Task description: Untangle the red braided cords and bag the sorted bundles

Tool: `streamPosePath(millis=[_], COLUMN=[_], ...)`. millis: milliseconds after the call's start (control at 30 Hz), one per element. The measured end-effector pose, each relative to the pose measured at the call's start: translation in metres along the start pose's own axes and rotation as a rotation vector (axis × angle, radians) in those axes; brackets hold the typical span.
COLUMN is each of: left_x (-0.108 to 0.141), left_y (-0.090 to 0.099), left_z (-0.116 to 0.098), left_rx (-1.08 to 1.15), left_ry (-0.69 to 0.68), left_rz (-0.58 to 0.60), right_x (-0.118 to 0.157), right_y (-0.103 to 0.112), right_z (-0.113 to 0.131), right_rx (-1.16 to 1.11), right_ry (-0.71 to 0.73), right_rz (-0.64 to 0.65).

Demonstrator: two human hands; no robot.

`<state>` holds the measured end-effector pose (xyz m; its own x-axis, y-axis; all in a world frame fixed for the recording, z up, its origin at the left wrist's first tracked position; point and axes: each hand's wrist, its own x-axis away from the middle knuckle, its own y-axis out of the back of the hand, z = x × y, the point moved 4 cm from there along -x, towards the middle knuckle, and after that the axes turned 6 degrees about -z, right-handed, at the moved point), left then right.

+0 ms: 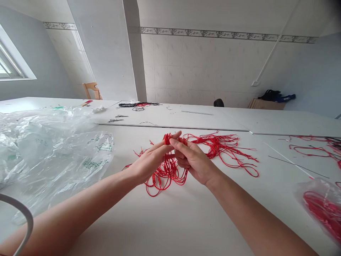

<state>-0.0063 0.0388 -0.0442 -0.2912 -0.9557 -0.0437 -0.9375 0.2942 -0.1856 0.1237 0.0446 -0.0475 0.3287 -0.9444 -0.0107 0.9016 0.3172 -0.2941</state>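
Observation:
A bunch of red braided cord bracelets (168, 167) hangs from my two hands, low over the white table (181, 217). My left hand (151, 158) has the cords looped over its fingers and is closed on them. Against it, my right hand (193, 156) is closed too, its thumb pressed on the cords at the top and its other fingers curled around them. The loops dangle below, and some seem to touch the table. Just behind my right hand lies a second pile of red cords (215, 145) with loose ends spread to the right.
Crumpled clear plastic bags (53, 149) cover the table's left side. At the back are scissors (115, 120), black cords (138, 105) and a thin ruler (197, 113). To the right lie more red cords (306, 149) and a plastic bag of red items (322, 209).

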Motion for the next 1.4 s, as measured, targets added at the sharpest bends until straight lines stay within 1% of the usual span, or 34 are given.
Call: streamPosePath(millis=[100,167,267,433,533,633,700,767,833,967,1100,1167,1200,1267,1400], left_x=[0.000,0.000,-0.001,-0.002,-0.003,-0.003,-0.003,-0.004,-0.004,-0.002,0.001,0.001,0.001,0.001,0.000], left_y=[-0.002,-0.003,-0.004,-0.006,-0.005,0.000,0.003,0.005,0.005,0.002,-0.004,-0.005,-0.005,-0.004,-0.005], left_z=[0.000,-0.001,-0.001,0.000,-0.002,-0.001,0.000,0.000,-0.002,-0.004,-0.005,-0.004,-0.004,-0.005,-0.007], left_rx=[-0.002,-0.002,0.012,0.053,0.055,-0.001,-0.063,-0.119,-0.162,-0.228,-0.268,-0.283,-0.293,-0.305,-0.285], left_ry=[0.044,0.049,0.039,0.021,0.013,0.022,0.010,-0.013,-0.024,-0.004,0.005,0.010,0.009,0.007,-0.014], left_rz=[0.025,0.032,0.047,0.104,0.082,0.024,0.010,0.024,0.027,-0.008,0.043,0.065,0.065,0.070,0.117], right_x=[0.000,0.000,-0.001,-0.005,-0.008,-0.010,-0.010,-0.010,-0.011,-0.010,-0.006,-0.005,-0.005,-0.007,-0.014], right_y=[-0.001,0.000,0.003,0.009,0.013,0.019,0.021,0.020,0.019,0.017,0.011,0.008,0.008,0.010,0.023], right_z=[-0.001,-0.002,-0.004,-0.004,0.003,0.009,0.008,0.005,0.001,-0.004,-0.004,-0.002,-0.001,0.000,-0.001], right_rx=[-0.033,-0.050,-0.073,-0.116,-0.265,-0.456,-0.508,-0.477,-0.387,-0.209,-0.086,-0.070,-0.082,-0.147,-0.404], right_ry=[-0.039,-0.059,-0.070,-0.059,-0.009,0.045,0.032,-0.002,-0.027,-0.016,-0.024,-0.005,0.004,0.010,0.013], right_rz=[0.025,0.032,0.008,-0.052,-0.091,-0.183,-0.214,-0.212,-0.201,-0.180,-0.051,0.003,0.008,-0.037,-0.247])
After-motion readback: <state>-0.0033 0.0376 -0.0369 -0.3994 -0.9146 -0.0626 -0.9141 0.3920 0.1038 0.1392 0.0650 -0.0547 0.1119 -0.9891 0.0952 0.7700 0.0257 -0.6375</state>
